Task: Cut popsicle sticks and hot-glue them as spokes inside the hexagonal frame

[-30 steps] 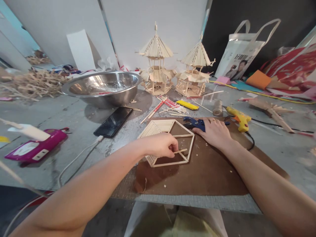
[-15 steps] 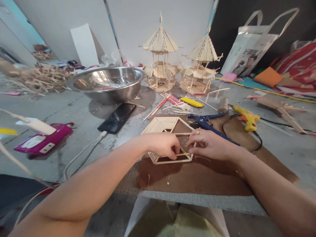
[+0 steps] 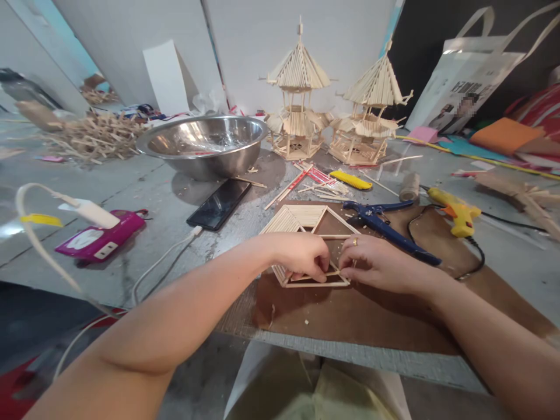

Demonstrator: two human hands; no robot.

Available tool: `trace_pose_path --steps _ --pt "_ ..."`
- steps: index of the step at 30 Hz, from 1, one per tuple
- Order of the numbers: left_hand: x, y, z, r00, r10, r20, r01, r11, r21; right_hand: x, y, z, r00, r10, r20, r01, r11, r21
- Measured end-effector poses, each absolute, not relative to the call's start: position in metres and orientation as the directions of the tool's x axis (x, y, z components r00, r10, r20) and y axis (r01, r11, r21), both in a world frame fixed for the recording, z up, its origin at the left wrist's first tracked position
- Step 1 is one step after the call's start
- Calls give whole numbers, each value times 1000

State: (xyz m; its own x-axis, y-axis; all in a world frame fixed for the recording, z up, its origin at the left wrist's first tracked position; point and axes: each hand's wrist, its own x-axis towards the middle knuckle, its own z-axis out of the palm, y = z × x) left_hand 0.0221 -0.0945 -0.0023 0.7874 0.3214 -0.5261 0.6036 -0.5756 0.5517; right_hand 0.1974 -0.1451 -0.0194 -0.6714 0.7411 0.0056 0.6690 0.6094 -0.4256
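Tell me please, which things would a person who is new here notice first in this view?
Probably the two stick pagodas, the left one and the right one, standing side by side at the back near the wall. Next, the big shiny metal bowl to their left, and the bright purple power strip at the table's left side. In front, both hands, left and right, meet over a hexagonal stick frame.
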Motion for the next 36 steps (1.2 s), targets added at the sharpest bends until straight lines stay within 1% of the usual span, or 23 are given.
trace_pose_path --steps 3,8,12,22,27,33,36 --pt "23 -96 0 783 323 -532 607 -588 535 197 -146 -19 -669 743 -2 674 606 -423" --pt "24 -99 4 805 361 -471 578 -659 482 197 -147 -19 -661 750 -1 679 597 -427" --pt "24 -99 3 801 364 -474 583 -656 480 200 -146 -20 -630 777 11 699 573 -427" --pt "24 -96 3 811 330 -483 552 -704 446 204 -142 -23 -663 749 8 673 600 -432" --pt "25 -98 6 814 356 -459 554 -713 429 206 -143 -23 -676 737 23 654 614 -442" --pt "26 -98 8 823 352 -446 544 -712 443 206 -143 -21 -701 713 31 629 638 -445" --pt "26 -99 9 819 341 -461 549 -701 456 206 -142 -22 -709 705 32 618 642 -453"
